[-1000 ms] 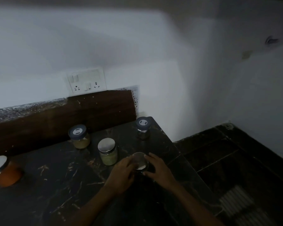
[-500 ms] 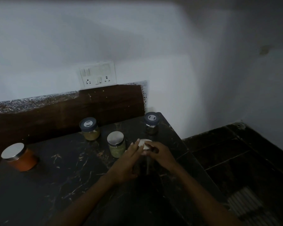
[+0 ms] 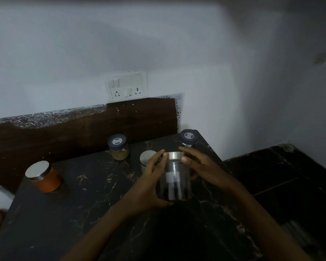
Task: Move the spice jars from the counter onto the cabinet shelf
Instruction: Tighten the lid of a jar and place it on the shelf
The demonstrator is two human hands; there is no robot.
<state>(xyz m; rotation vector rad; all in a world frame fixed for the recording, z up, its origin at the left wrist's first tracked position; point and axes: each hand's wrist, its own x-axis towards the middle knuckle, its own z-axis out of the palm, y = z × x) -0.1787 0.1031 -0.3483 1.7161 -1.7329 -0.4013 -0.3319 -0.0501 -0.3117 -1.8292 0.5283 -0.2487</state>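
Clear jar clasped between left hand and right hand, fingers curled round it.

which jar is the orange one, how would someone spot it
On the dark marble counter, look to the far left, near the brown backsplash. The orange jar stands alone there, tilted in view, with a plain silver lid and the only bright orange contents.

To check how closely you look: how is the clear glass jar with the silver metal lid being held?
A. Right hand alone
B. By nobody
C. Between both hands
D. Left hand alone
C: the left hand and right hand each grip a side of the clear glass jar with the silver metal lid.
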